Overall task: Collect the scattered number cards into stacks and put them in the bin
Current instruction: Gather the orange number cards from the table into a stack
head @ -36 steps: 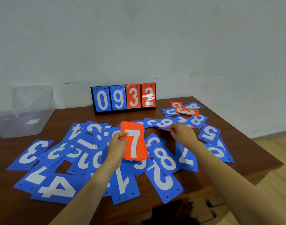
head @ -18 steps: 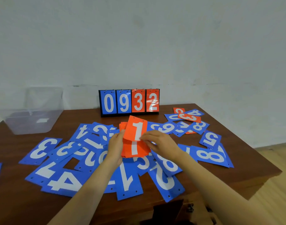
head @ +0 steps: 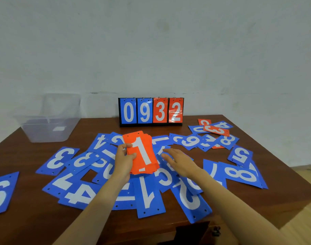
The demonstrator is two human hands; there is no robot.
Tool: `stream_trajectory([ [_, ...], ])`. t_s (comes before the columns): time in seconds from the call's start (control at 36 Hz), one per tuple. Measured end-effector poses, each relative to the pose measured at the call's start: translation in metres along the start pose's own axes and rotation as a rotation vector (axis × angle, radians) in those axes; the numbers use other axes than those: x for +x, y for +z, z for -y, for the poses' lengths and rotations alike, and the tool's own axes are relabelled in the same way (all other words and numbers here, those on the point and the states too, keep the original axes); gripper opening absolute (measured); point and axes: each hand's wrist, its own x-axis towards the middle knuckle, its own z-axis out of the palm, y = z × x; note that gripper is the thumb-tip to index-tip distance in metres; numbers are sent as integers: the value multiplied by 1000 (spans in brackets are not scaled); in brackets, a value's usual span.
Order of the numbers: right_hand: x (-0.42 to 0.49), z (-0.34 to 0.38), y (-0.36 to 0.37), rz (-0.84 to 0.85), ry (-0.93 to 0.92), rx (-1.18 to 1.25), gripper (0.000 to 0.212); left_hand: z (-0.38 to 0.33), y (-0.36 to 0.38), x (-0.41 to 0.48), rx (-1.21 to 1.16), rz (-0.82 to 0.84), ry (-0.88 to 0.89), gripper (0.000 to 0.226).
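**Orange stack topped by a "1", right hand let go**

The stack of orange rectangular number cards (head: 142,152) sat in the grip of the left hand (head: 123,161), thumb across the face and fingers behind. It was raised above the blue cards at the middle of the table. Its long axis ran from the near edge toward the far edge, with the far end leaning a little to the left. The punched holes lay at the far end, and the white "1" on top read upright to the wearer.

Half a second before, the right hand (head: 179,160) had pinched that "1" card while laying it on the stack. It had since released the card and lay open just right of the stack, fingers straight, over the blue cards. Whether it touched them could not be told. A second before, the top card had read "7".

The scattered blue rectangular number cards (head: 147,197) covered the middle of the brown wooden table (head: 283,191), with a "4", a "1" and a "2" nearest the near edge. An "8" and a "5" lay toward the right edge. A single orange "3" card (head: 216,130) rested on blue ones near the far right corner. The black flip scoreboard (head: 151,112) stood at the far edge and read "0 9" in blue and "3 2" in orange. The clear plastic bin (head: 45,131) stood at the far left corner.
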Motion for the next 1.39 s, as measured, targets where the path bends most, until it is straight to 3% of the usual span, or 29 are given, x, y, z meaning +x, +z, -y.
stream_trajectory([
  [0.14,-5,-37,4,137,139,-314,48,5,2,5,31,-9,-20,33],
  [0.28,-7,-57,2,65,298,-362,54,10,7,7,49,14,-21,32],
  [0.39,6,-45,5,-44,200,-275,54,10,8,8,65,14,-9,31],
  [0.58,35,1,35,196,7,-250,51,5,5,13,56,-13,-1,32],
  [0.67,40,12,38,214,-36,-135,53,4,2,15,69,-28,13,33],
  [0.81,43,-1,31,12,72,-78,43,6,-1,18,100,-36,28,31],
  [1.0,27,-35,17,90,120,-260,45,9,3,14,69,-21,22,30],
  [1.22,30,-41,9,-67,152,-176,43,9,5,11,79,-11,32,30],
  [1.39,51,-29,16,133,154,-254,49,10,2,14,114,-18,24,30],
])
